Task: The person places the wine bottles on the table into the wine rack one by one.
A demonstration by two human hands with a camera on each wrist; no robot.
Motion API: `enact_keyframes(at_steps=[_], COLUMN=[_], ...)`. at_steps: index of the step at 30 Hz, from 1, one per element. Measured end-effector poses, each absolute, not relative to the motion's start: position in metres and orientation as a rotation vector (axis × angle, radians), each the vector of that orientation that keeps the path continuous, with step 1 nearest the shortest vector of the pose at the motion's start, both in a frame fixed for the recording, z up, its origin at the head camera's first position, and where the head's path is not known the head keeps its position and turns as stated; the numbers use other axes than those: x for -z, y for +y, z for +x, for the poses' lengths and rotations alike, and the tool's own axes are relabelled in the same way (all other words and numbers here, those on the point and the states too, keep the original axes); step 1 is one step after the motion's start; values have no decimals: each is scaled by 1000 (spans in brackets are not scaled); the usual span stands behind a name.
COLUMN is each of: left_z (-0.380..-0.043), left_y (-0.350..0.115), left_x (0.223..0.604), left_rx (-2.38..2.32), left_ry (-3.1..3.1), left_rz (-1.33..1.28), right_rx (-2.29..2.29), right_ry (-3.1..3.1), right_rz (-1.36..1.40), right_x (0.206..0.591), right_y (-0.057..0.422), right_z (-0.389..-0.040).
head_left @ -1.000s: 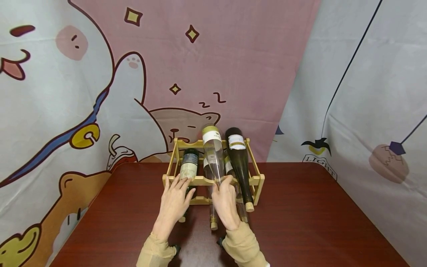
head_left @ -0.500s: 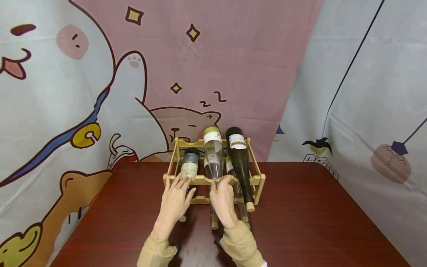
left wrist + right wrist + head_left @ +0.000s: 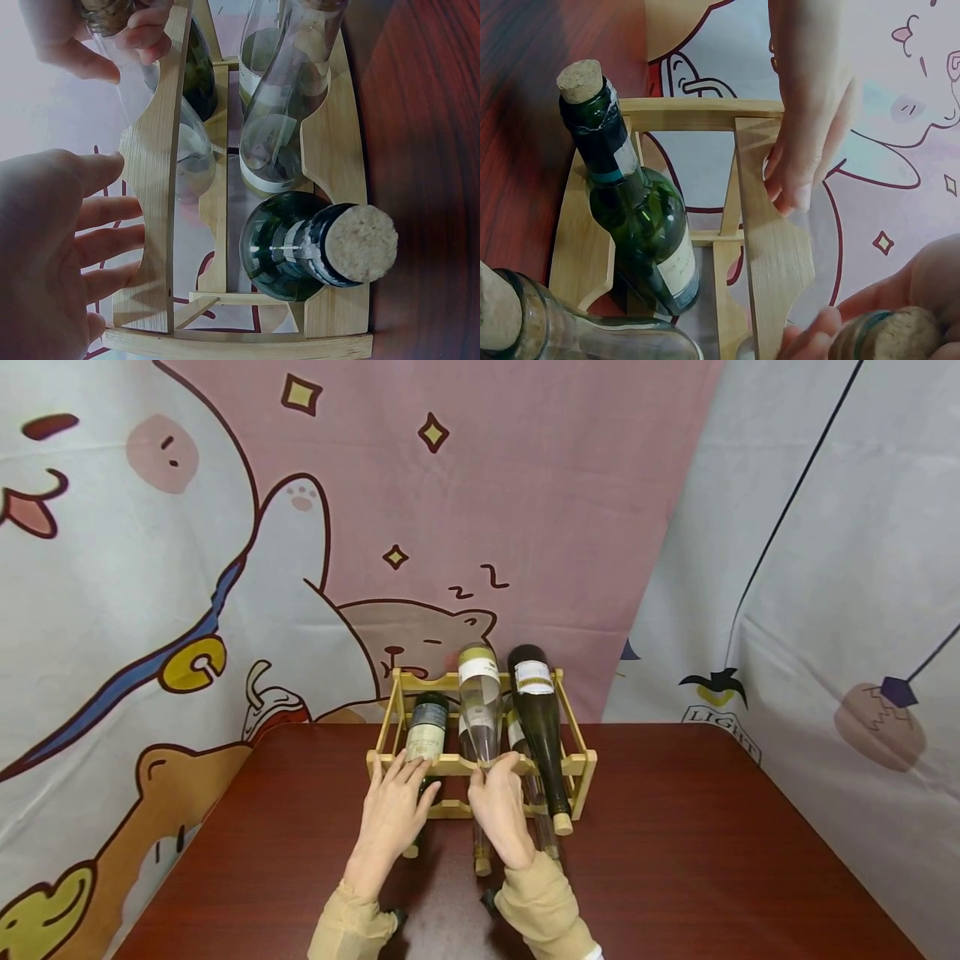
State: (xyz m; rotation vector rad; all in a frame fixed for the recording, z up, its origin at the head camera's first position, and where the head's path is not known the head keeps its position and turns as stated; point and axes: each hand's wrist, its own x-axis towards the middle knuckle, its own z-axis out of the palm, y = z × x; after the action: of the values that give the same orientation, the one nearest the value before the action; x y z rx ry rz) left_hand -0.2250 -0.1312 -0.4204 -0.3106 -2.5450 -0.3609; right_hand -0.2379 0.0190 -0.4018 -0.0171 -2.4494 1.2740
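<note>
A two-tier wooden wine rack (image 3: 450, 766) stands on the table. My left hand (image 3: 390, 810) rests on its upper front rail with the fingers straight. On the top tier, my right hand (image 3: 501, 810) grips the neck of a clear wine bottle (image 3: 480, 706), which lies in the middle slot. In the right wrist view the cork (image 3: 900, 337) of that bottle pokes out of the hand. To its right on the same tier lies a dark wine bottle (image 3: 538, 718), neck forward. Below my left hand, a green wine bottle (image 3: 645, 225) lies in the lower tier.
Two clear bottles also lie in the lower tier, and their corked necks (image 3: 482, 860) jut out past the rack's front. The brown table (image 3: 675, 827) spreads out on both sides. A cartoon-printed cloth (image 3: 562, 510) hangs close behind the rack.
My right hand has shifted slightly left with the clear bottle's neck, so the bottle lies straighter in its slot. My left hand stays on the rail.
</note>
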Motion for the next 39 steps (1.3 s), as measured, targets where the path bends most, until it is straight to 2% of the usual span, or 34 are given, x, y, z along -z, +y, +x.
enact_keyframes(at_steps=[18,39], left_z=[-225,-225], left_y=[-131,-130], left_x=[422,421], left_rx=[364,371], left_ry=[-2544,-2537], left_rz=[-309,-311], right_rx=[-1457,-1344], right_ry=[-2608,-2736], right_rz=[-50,61], right_x=[402,402], right_y=[35,45], right_z=[-233,-239])
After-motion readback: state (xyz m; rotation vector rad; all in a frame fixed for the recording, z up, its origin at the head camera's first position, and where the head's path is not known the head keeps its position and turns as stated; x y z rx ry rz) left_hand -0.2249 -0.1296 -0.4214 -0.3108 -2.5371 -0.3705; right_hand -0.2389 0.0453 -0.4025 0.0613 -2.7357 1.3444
